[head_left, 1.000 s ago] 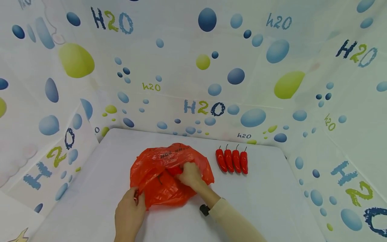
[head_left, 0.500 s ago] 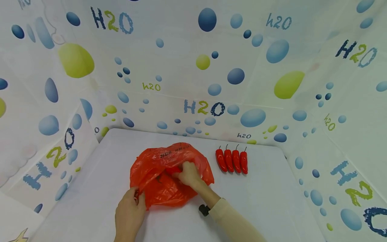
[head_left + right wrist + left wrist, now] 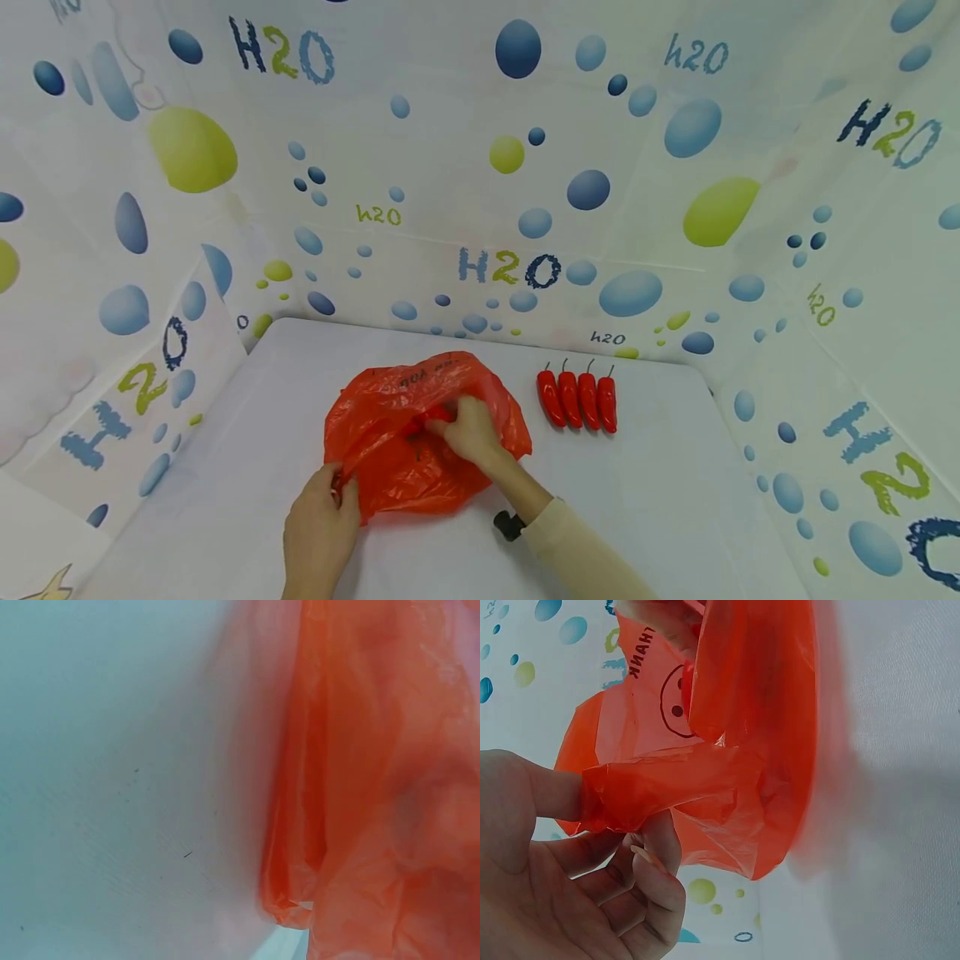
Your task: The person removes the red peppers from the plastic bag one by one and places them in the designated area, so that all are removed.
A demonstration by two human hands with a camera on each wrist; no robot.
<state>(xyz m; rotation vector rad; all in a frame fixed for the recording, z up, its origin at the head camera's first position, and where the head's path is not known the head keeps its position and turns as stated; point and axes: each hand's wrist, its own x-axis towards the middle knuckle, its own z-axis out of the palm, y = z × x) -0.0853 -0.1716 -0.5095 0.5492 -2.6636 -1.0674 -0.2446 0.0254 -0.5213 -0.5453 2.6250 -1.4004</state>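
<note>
A crumpled red plastic bag [image 3: 390,492] lies on the white table with its mouth toward me. My left hand [image 3: 322,521] pinches the bag's near left edge; in the left wrist view the thumb and index finger [image 3: 559,795] have the film between them. Inside the mouth, my right hand [image 3: 472,433] grips a red chili pepper [image 3: 435,419], its dark stem showing lower down. Part of that pepper [image 3: 688,686] also appears beside the right hand in the left wrist view. The right fingertips are partly hidden by the bag. Red film [image 3: 375,787] fills much of the right wrist view.
A row of several red chili peppers [image 3: 577,400] with stems pointing away lies right of the bag. A small black device [image 3: 508,526] sits under the right wrist. Patterned sheeting [image 3: 480,167] encloses the white table [image 3: 660,500] at the back and sides.
The right hand has shifted slightly within the bag's mouth, and the pepper's stem has moved a little right. The bag's upper film has folded slightly. The left hand stays in place.
</note>
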